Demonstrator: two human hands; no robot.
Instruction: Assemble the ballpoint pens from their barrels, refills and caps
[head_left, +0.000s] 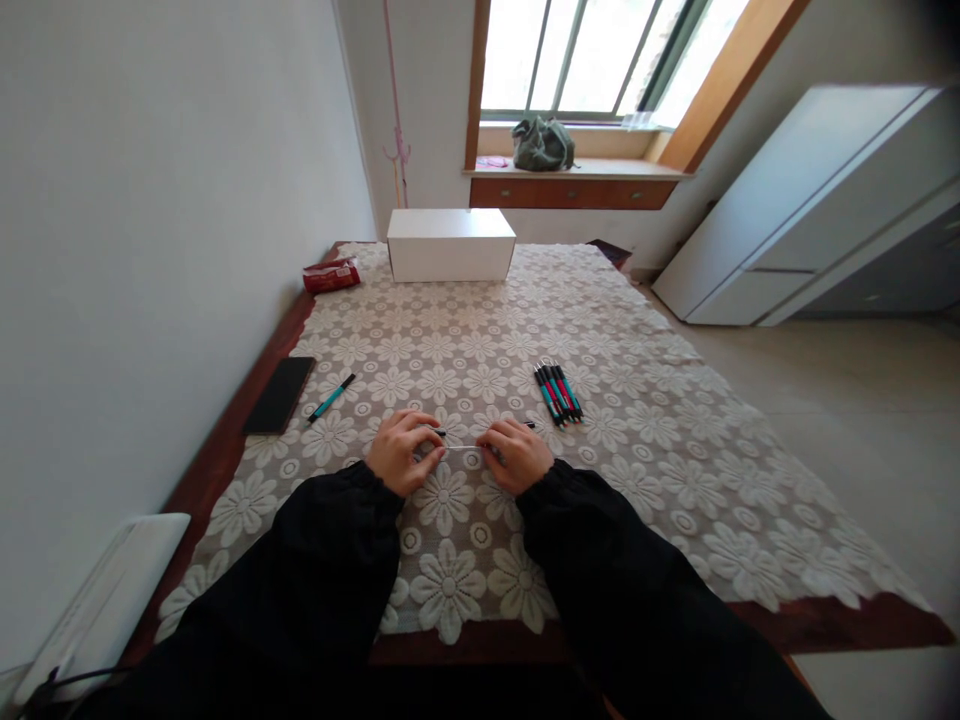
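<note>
My left hand (405,450) and my right hand (516,455) face each other low over the lace tablecloth, fingers pinched. Between their fingertips runs a thin white pen refill (463,447), with one end at each hand. A small dark tip (440,433) pokes out by my left fingers, and a black end (529,425) shows behind my right hand; my fingers hide the rest of both. To the right lie several pens (557,393) side by side, teal and red with black parts. A single teal and black pen (331,398) rests at the left.
A flat black phone-like slab (280,396) lies near the table's left edge. Farther back are a red packet (331,275) and a white box (451,250). The floral lace tablecloth (480,330) covers the table. A white device (105,600) stands by the wall.
</note>
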